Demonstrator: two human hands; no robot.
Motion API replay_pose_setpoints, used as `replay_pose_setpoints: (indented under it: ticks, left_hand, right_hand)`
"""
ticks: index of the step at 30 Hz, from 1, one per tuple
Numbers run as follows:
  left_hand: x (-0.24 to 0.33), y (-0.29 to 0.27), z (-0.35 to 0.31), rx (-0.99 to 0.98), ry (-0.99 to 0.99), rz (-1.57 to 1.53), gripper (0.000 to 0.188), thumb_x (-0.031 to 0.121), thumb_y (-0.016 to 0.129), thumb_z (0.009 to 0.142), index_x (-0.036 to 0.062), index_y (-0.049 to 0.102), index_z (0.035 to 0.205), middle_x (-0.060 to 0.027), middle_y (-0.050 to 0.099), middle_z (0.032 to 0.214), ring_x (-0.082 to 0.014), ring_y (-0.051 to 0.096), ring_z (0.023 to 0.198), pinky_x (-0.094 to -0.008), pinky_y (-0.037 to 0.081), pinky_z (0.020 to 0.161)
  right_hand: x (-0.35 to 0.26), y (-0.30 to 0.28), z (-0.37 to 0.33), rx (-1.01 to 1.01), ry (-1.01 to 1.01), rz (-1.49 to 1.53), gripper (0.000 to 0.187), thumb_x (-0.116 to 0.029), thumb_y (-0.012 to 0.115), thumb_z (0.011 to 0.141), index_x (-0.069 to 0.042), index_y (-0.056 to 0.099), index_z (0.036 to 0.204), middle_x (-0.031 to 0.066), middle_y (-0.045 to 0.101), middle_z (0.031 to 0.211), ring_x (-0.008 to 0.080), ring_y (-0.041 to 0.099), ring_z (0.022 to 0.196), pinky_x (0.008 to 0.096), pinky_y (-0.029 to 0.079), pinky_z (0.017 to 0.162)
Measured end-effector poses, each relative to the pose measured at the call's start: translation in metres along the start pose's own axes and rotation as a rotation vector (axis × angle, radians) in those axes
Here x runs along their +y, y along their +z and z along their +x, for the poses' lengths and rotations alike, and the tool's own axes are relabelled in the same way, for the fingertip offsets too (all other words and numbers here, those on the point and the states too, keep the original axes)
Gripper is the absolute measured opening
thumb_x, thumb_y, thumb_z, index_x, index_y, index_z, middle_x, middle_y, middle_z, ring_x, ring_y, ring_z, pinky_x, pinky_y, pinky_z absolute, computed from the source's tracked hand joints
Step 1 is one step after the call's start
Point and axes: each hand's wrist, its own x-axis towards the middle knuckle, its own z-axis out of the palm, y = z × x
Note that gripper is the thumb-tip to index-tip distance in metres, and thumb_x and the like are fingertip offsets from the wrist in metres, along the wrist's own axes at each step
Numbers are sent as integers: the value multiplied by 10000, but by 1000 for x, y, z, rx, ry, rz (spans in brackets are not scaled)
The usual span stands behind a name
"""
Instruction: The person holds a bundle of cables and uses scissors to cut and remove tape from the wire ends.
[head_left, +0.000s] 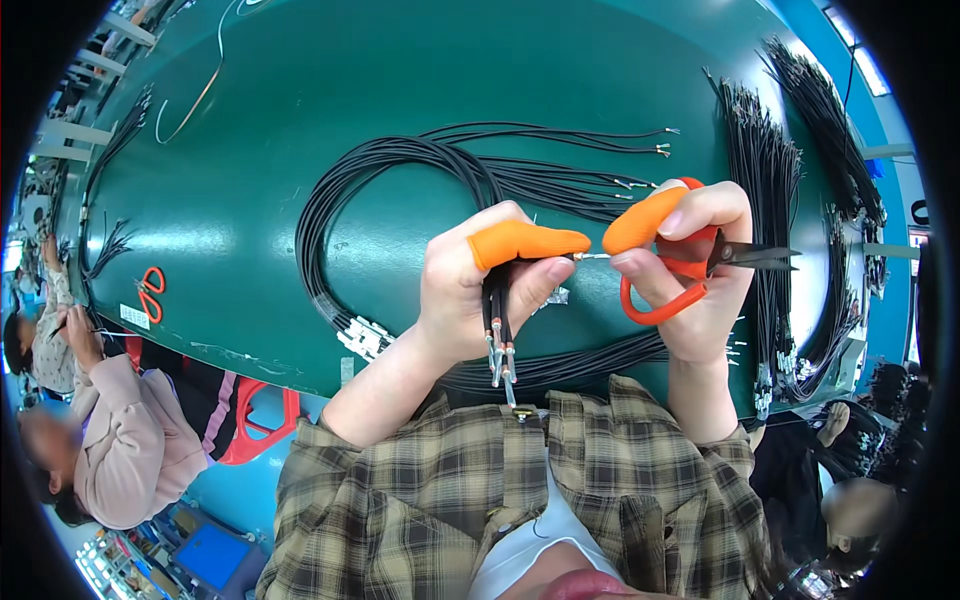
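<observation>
My left hand (pixel 470 275), with an orange finger cot on its index finger, closes round several black cables (pixel 493 300) whose stripped ends hang below the palm. One cable end sticks out to the right between its thumb and index finger. My right hand (pixel 690 260), also with an orange finger cot, pinches the pale wires at that end. Held in the same right hand are red-handled scissors (pixel 660 310), their dark blades pointing right, away from the wires. The cables loop back over the green table (pixel 420 80) in a coil (pixel 310 220).
Thick bundles of black cables (pixel 765 170) lie along the right side. More cables (pixel 600 360) lie near the front edge, beside white connectors (pixel 365 338). Another red-handled pair of scissors (pixel 150 295) rests at the left. People (pixel 130 430) sit on both sides; a red stool (pixel 265 420) stands at left.
</observation>
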Motion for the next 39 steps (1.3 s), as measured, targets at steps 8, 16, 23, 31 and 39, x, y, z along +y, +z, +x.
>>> replay_pose_setpoints:
  ticks: [8,16,23,31,39]
  left_hand:
    - [1,-2,-1,-41,-28,44,130,53,677,720,6,646,837,-39,496,571,-122,483,455,-247,358,414]
    - [1,1,-1,-18,24,80,112,70,676,738,-6,630,806,-44,538,599,-118,506,472,-224,362,434]
    - [-2,1,-3,-78,56,172,152,51,683,712,15,654,857,-56,508,585,-145,490,446,-252,362,404]
    - [4,-1,-2,-30,-22,101,137,25,689,709,-14,645,832,-44,548,612,-113,510,495,-216,366,445]
    - [-1,-2,-7,-6,70,102,152,49,700,721,-27,620,824,-78,555,753,-131,549,610,-221,412,501]
  right_hand:
    - [5,8,-1,-124,-160,-266,300,35,741,651,-40,521,841,46,567,722,123,517,568,204,383,493]
    - [0,-3,-5,25,14,-92,378,103,699,667,-28,443,913,78,530,781,80,530,604,207,445,558]
    - [0,7,-6,-80,-122,-319,278,9,759,613,-71,552,780,18,567,699,102,472,536,219,382,495]
    - [5,-27,-14,-125,-123,-238,314,21,716,584,-60,524,818,43,573,688,123,509,569,233,394,514]
    - [4,-9,-19,34,45,6,479,2,763,632,-53,416,958,91,534,819,114,517,669,204,412,564]
